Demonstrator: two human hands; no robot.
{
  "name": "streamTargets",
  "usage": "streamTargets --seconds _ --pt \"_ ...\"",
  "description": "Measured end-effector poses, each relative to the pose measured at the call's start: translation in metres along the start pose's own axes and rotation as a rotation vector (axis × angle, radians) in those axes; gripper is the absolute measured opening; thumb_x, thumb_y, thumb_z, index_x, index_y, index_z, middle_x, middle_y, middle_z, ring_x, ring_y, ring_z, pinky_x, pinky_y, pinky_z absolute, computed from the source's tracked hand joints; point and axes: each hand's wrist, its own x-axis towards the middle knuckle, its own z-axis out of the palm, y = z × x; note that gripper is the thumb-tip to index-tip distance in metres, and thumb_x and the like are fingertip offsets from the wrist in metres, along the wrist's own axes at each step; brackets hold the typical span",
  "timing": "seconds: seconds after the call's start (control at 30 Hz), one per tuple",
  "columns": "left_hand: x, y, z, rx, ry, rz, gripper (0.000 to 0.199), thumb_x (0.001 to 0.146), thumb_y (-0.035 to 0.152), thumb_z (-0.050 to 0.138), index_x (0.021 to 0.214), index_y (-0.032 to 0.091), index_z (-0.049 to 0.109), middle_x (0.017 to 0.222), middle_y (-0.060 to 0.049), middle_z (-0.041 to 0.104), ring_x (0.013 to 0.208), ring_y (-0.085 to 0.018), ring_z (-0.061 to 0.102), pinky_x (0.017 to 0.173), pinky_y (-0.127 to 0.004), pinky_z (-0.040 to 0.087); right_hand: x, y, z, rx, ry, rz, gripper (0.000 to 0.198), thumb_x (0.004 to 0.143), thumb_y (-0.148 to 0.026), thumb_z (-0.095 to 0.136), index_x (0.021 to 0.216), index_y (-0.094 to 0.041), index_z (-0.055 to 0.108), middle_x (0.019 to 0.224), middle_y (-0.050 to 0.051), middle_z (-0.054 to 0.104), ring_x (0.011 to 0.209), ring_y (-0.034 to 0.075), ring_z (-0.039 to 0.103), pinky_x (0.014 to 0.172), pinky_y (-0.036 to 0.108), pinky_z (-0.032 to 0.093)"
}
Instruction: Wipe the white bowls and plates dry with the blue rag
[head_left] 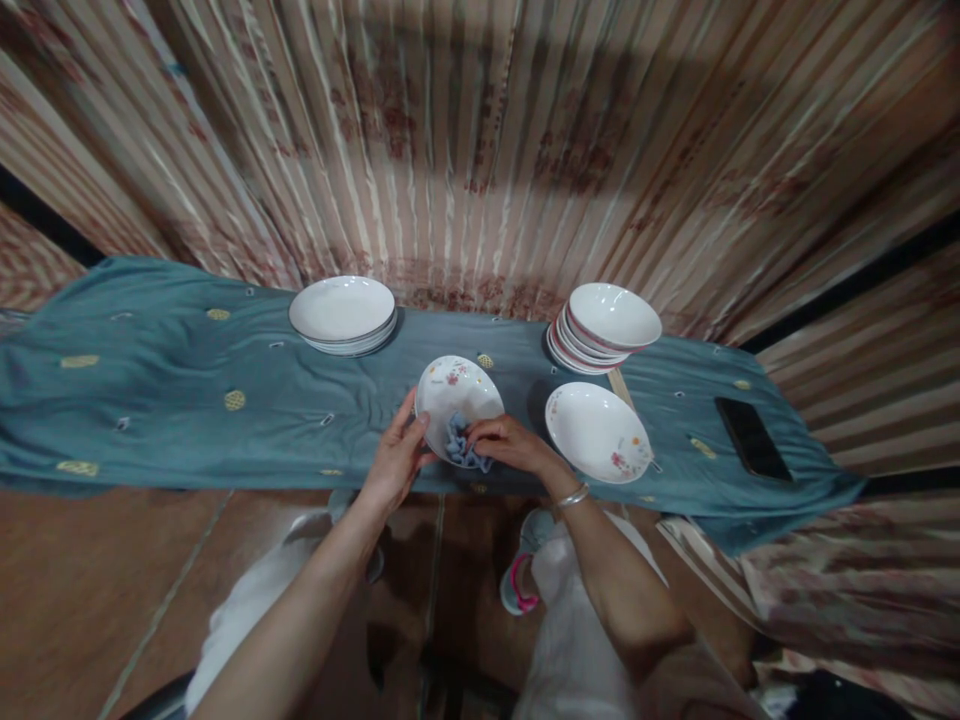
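Note:
A white bowl (476, 392) with small red and orange flowers inside is tilted toward me over the table's front part. My left hand (396, 452) grips its left rim, thumb on the inner side and fingers behind. In my right hand (511, 442) is a crumpled blue cloth (463, 445), pressed against the lower inside of the bowl. A silver bangle circles my right wrist. Just right of that hand lies a white flowered plate (592, 428), touched by neither hand.
A stack of white plates (343, 310) stands at the back left, and a stack of red-rimmed bowls (611, 318) at the back right. A black phone (752, 438) lies on the right of the green-blue tablecloth (172, 375). Behind the table hangs a pleated curtain (442, 150).

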Motion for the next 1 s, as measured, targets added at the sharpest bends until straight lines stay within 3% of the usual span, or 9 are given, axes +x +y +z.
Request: streamTargets --seconds 0.2,0.4,0.7,0.87,1.0 --pt "0.001 0.0 -0.001 0.014 -0.006 0.001 0.089 0.07 0.035 0.079 0.148 0.025 0.038 0.106 -0.007 0.073 0.077 -0.018 0.068 0.058 -0.023 0.054 -0.001 0.009 -0.003 -0.166 0.083 0.046 0.016 0.081 -0.018 0.056 0.072 -0.014 0.069 0.071 -0.001 0.067 0.065 0.011 0.059 0.064 0.02 0.041" --pt "0.001 0.0 0.0 0.017 -0.015 0.013 0.087 0.069 0.036 0.079 0.147 0.026 0.04 0.115 -0.008 0.07 0.087 -0.019 0.068 0.064 -0.025 0.056 0.003 0.013 -0.007 -0.344 0.252 0.108 0.019 0.081 -0.018 0.055 0.069 -0.015 0.069 0.067 -0.002 0.066 0.064 0.011 0.058 0.063 0.019 0.039" --pt "0.0 -0.001 0.0 0.035 -0.04 0.02 0.09 0.068 0.039 0.08 0.147 0.026 0.039 0.117 -0.009 0.07 0.094 -0.023 0.067 0.066 -0.027 0.057 0.021 0.019 -0.008 -0.286 0.418 0.048 0.025 0.083 -0.014 0.051 0.093 -0.02 0.073 0.101 0.003 0.073 0.091 0.016 0.066 0.086 0.027 0.048" --pt "-0.001 0.0 0.001 0.023 -0.038 0.016 0.093 0.069 0.038 0.079 0.149 0.025 0.035 0.115 -0.009 0.07 0.092 -0.023 0.068 0.065 -0.027 0.057 0.035 0.017 -0.002 -0.221 0.412 -0.023 0.028 0.086 -0.019 0.053 0.108 -0.021 0.071 0.126 0.007 0.065 0.118 0.019 0.058 0.104 0.034 0.041" --pt "-0.001 0.0 0.002 0.017 -0.035 0.009 0.09 0.071 0.036 0.078 0.149 0.026 0.035 0.113 -0.008 0.071 0.091 -0.022 0.068 0.066 -0.028 0.057 0.038 0.011 0.004 -0.165 0.375 -0.055 0.03 0.089 -0.023 0.054 0.114 -0.024 0.07 0.136 0.007 0.058 0.128 0.019 0.051 0.111 0.037 0.035"
